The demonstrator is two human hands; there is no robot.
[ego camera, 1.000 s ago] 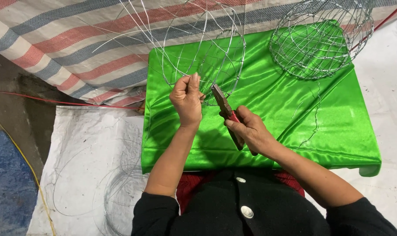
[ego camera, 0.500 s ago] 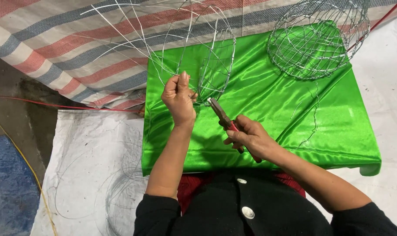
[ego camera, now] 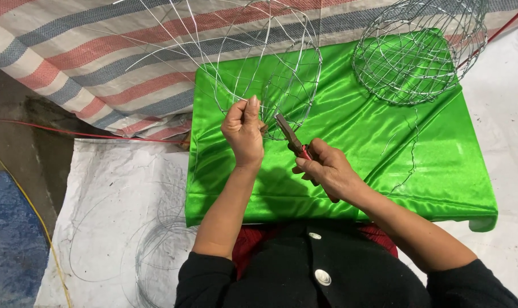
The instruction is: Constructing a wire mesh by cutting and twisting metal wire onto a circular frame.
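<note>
Two hands on it: left hand [ego camera: 245, 132] pinching the half-built silver wire frame [ego camera: 264, 68] over the shiny green cloth [ego camera: 350, 154], right hand [ego camera: 326, 170] clamped round red-handled pliers [ego camera: 293, 141], so I'd hold the joint steady and twist gently.

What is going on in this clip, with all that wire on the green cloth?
A person is working on an unfinished thin silver wire frame over a shiny green satin cloth. The left hand pinches the frame's wires, while the right hand holds red-handled metal pliers with the tip at the wire by the left fingers. A finished round wire basket frame sits at the cloth's far right corner.
</note>
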